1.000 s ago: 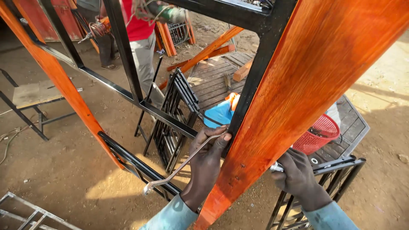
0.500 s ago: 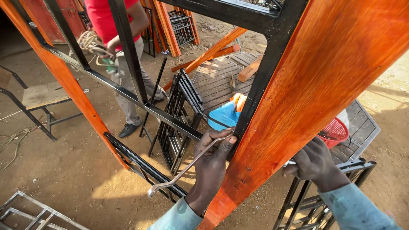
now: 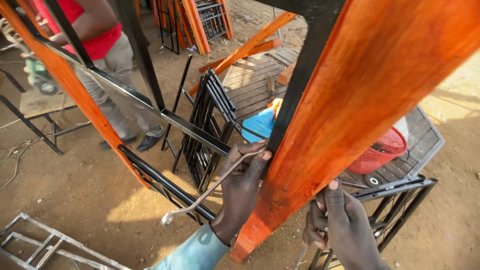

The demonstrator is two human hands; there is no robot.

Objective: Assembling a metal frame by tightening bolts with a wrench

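We see our left hand [image 3: 243,187] closed around a long metal wrench [image 3: 210,189], the fingers wrapped on its upper end while the thumb presses near the black metal bar [image 3: 300,90] of the frame. The wrench goes down and to the left from the hand, and its ring end hangs free above the sandy ground [image 3: 75,200]. The hand is pressed against the edge of a wide orange wooden plank [image 3: 360,115], which stands tilted across the view and is joined to the black bar. Our right hand [image 3: 340,227] is on the other side of the plank, with its thumb touching the wood and the fingers curled in; we cannot tell what they pinch. Behind the plank there is a red plastic basket [image 3: 380,152] on a wooden pallet [image 3: 250,85], a blue thing [image 3: 257,127], and folded black metal frames [image 3: 205,130]. Another person in a red shirt [image 3: 97,30] stands at the upper left.
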